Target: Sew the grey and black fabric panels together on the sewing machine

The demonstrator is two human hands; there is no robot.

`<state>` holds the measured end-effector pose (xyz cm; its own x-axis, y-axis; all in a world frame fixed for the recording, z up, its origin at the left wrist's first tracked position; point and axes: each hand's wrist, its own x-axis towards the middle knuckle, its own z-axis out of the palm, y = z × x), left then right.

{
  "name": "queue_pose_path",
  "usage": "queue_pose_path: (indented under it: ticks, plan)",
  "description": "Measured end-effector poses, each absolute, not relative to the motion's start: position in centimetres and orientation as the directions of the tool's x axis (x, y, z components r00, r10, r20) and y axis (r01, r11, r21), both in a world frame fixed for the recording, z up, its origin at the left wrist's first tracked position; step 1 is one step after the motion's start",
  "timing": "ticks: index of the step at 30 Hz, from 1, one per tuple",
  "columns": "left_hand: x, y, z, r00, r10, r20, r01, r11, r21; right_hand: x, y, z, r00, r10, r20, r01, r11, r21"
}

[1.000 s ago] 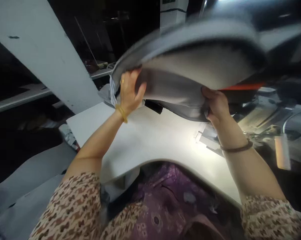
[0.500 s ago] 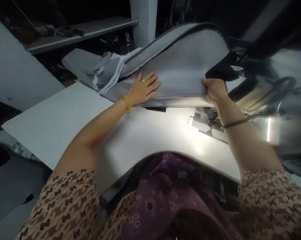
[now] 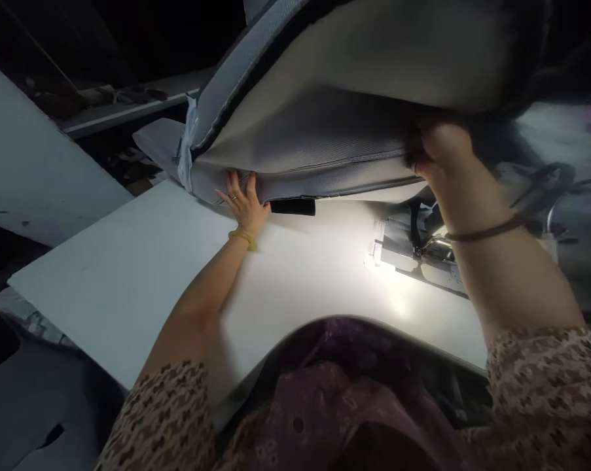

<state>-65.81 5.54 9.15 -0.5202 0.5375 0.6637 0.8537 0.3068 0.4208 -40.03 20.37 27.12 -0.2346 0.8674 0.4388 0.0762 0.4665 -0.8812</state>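
A large grey sewn fabric piece with dark edging stands tilted up over the far side of the white table. My left hand, a ring and yellow bracelet on it, lies with spread fingers against the lower left border of the fabric. My right hand is closed around the fabric's lower right edge; shadow hides part of its fingers. A short black strip pokes out below the fabric, between my hands. Whitish strips hang at the fabric's left end.
A lit sewing machine bed is set into the table at the right, close under my right forearm. Cables curve behind it. A shelf with items runs along the back left. The table's curved front edge faces my body.
The fabric has been raised and tipped, showing more of its inner side. My left hand has slid left and down to the border; my right hand has risen slightly, still holding the edge.
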Motion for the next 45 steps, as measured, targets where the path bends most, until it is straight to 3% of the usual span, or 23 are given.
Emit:
queue_pose_path:
  ticks: [2,7,11,15,18,20,22,24,27,29,31,38,45]
  plan:
    - [-66.4,6.4,10.2,-0.461,0.543,0.701,0.887,0.264,0.379,-40.0,19.5,28.1,-0.148,0.941,0.303,-0.017,0.304,-0.953]
    - [-68.2,6.5,13.1,-0.252,0.606,0.754,0.966,0.107,0.236,-39.7,18.5,29.8,-0.072,0.947,0.313,-0.141,0.301,-0.943]
    - [-68.1,3.1,15.8,-0.063,0.507,0.86,0.998,0.006,0.07,-39.3,19.3,29.9,-0.04,0.984,0.173,-0.129,0.167,-0.978]
    - [-65.2,-2.1,18.9,0.232,0.308,0.923,0.971,-0.014,-0.239,-39.2,20.6,28.7,-0.071,0.964,0.255,-0.022,0.254,-0.967]
    - [-62.7,-5.5,20.5,0.329,0.309,0.892,0.929,0.062,-0.364,-39.2,21.1,27.4,-0.145,0.958,0.245,0.125,0.264,-0.956]
    - [-61.6,-7.0,20.6,0.364,0.347,0.864,0.911,0.058,-0.408,-39.0,20.8,26.6,-0.172,0.948,0.27,0.344,0.314,-0.885]
    - [-61.0,-8.0,20.0,0.378,0.385,0.842,0.909,0.018,-0.417,-38.3,19.8,26.0,-0.191,0.891,0.413,0.545,0.446,-0.71]
    - [-60.7,-8.5,19.2,0.38,0.416,0.826,0.912,-0.018,-0.41,-37.1,18.0,25.4,-0.255,0.753,0.607,0.591,0.618,-0.518]
    - [-60.3,-8.7,18.4,0.359,0.456,0.815,0.922,-0.038,-0.385,-34.7,14.1,23.5,-0.415,0.456,0.787,0.413,0.865,-0.283]
    - [-60.1,-8.6,18.3,0.343,0.494,0.799,0.93,-0.063,-0.361,-33.4,11.5,21.3,-0.531,0.302,0.792,0.244,0.949,-0.198]
    - [-59.8,-8.4,18.5,0.326,0.532,0.782,0.94,-0.093,-0.329,-32.6,9.4,18.7,-0.62,0.223,0.752,0.165,0.974,-0.152]
    - [-59.5,-8.0,19.0,0.247,0.585,0.772,0.965,-0.078,-0.25,-32.9,6.8,11.8,-0.692,0.225,0.686,0.283,0.959,-0.03]
    - [-59.4,-8.0,19.4,0.188,0.63,0.753,0.98,-0.074,-0.182,-33.8,7.2,10.8,-0.585,0.327,0.742,0.313,0.935,-0.166]
